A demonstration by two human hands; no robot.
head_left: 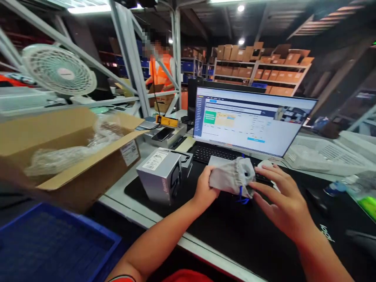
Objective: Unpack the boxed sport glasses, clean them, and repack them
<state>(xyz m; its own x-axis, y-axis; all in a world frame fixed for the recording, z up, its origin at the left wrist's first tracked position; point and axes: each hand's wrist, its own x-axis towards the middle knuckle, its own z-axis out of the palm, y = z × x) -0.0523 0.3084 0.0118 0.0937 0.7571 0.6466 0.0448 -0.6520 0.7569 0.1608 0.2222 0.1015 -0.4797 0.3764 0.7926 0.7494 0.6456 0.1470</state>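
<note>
My left hand (206,188) is closed around a grey drawstring pouch (225,179) with blue cords, held above the black desk mat. The pouch's gathered mouth faces right and is partly open; its contents cannot be made out. My right hand (283,201) is beside that mouth, fingers stretched out and apart, the fingertips close to the fabric; whether they touch it is unclear. A white object (266,163) shows behind the right fingers, mostly covered. Left of my hands stands a silver printed box (158,176), with a smaller box (187,161) close behind it.
Behind the pouch are a keyboard (202,152) and a lit monitor (249,121). An open carton (96,184) with bubble wrap stands left, above a blue crate (58,243). White baskets (314,156) are at right. A person in an orange vest (164,70) stands beyond the frame posts.
</note>
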